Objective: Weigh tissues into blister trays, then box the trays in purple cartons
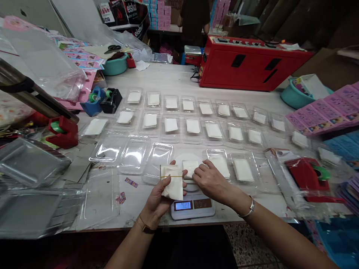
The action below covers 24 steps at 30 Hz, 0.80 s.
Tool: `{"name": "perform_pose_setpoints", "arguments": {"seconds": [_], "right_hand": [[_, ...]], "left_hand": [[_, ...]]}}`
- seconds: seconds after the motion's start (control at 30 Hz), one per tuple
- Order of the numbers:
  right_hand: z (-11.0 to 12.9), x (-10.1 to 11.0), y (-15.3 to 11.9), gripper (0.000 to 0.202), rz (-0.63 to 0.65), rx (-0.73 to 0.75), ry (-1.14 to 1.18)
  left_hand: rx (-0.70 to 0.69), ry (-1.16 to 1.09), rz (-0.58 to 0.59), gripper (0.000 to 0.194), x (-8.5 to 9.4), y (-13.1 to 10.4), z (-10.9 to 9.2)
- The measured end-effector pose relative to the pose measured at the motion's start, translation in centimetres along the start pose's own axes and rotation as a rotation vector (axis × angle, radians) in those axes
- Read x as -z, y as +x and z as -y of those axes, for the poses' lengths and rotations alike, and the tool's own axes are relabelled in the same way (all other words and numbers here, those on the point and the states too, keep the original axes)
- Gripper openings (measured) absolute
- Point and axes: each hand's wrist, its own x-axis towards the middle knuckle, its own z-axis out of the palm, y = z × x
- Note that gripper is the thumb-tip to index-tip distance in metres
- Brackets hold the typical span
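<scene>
My left hand (159, 198) is closed around a bundle of white paper-like sheets (173, 188) with a thin yellowish band across it. To its right, my right hand (210, 180) has its fingers bent and pinched at the edge of a small white stack (189, 168). That stack rests on the round plate of a digital scale (193, 210), whose lit display shows digits I cannot read for certain. Right beside this hand, clear plastic trays hold white stacks (243, 170). Left of the bundle lie clear trays with nothing in them (134, 154).
Rows of filled clear trays (171, 125) cross the table. Tape dispensers stand at left (63, 132) and right (305, 173). A red machine (252, 67) and teal basins (115, 65) are at the back. Pink boxes (328, 108) line the right. A person (195, 18) stands behind.
</scene>
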Motion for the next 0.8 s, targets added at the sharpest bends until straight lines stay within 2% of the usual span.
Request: {"name": "perform_pose_setpoints", "arguments": {"seconds": [0.53,0.63,0.8], "right_hand": [[-0.5,0.1,0.6,0.017,0.067,-0.035,0.055],[-1.1,0.3,0.5,0.015,0.058,-0.067,0.181],[-3.5,1.0,0.0,0.015,-0.053,-0.238,0.634]], "left_hand": [[-0.008,0.030,-0.014,0.096,0.1,0.1,0.1],[-0.022,0.014,0.002,0.099,0.0,-0.2,-0.1],[-0.091,-0.078,0.037,0.105,-0.2,-1.2,-0.7]]}}
